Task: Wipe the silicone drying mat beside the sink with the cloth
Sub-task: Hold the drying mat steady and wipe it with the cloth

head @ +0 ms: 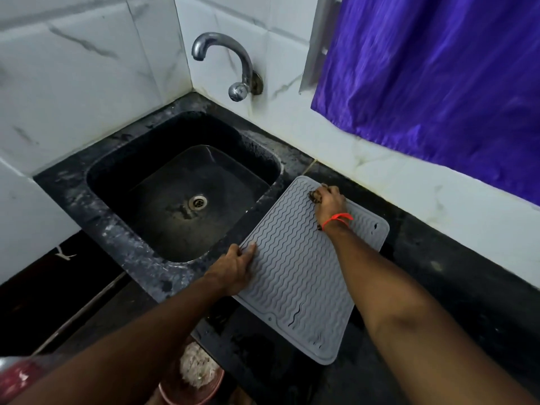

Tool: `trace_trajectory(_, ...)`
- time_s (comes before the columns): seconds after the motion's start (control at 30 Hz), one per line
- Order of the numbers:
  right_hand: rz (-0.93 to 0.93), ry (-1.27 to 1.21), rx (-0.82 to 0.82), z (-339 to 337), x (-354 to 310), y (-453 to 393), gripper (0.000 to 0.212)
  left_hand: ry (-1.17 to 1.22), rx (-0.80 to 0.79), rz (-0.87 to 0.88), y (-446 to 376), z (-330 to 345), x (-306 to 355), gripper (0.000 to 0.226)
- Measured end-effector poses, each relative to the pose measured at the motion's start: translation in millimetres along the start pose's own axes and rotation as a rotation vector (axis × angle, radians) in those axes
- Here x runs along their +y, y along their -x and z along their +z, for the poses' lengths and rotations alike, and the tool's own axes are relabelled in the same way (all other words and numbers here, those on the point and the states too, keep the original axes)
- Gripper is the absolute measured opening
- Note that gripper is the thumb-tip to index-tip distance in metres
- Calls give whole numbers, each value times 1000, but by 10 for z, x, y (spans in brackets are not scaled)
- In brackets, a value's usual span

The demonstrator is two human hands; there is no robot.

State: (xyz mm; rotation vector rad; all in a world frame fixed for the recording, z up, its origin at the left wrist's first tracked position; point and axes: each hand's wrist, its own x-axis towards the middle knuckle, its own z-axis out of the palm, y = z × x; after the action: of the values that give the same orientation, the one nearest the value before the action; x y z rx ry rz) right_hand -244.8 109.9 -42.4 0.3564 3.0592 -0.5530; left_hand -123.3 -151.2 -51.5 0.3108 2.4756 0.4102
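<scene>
Head view: grey silicone mat [304, 276] w/ wavy ridges lies flat on the dark countertop [438, 287], just right of the black sink [181, 182], turned at an angle so one corner points toward the back wall. Its near end hangs close to the counter's front edge.

Right hand [329, 203] is at the mat's far corner, fingers curled tight into a fist around a small dark cloth [315, 197]. Only a bit of the cloth shows, poking out at the left side of the fist; the rest is hidden inside the hand. Cloth & knuckles sit on the mat surface, near the back edge. An orange-red thread band [337, 217] circles the right wrist.

Left hand [236, 270] rests on the mat's left edge, sink side, about mid-length. Fingers flat & spread a little, palm down, pressing on the mat, not wrapped round anything. Fingertips [250, 247] lie on the ridges, heel of the hand over the counter strip btw sink & mat.

So the cloth is up at the far end in the right hand, well apart from the left hand.

Chrome tap [233, 62] juts from the tiled wall above the sink. Purple curtain [438, 83] hangs at upper right.
</scene>
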Motion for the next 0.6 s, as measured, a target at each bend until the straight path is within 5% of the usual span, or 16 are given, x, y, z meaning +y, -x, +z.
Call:
trace_trajectory(0.1, -17, -17, 81, 28, -11, -103, 47, 2, -3, 21, -5, 23, -46, 73)
trace_trajectory(0.4, -34, 156, -151, 44, -49, -325, 44, 36, 8, 10, -57, 7, -71, 67)
trace_trajectory(0.6, -137, 182, -105, 138, -94, -16, 37, 149, -41, 7, -90, -75, -132, 55)
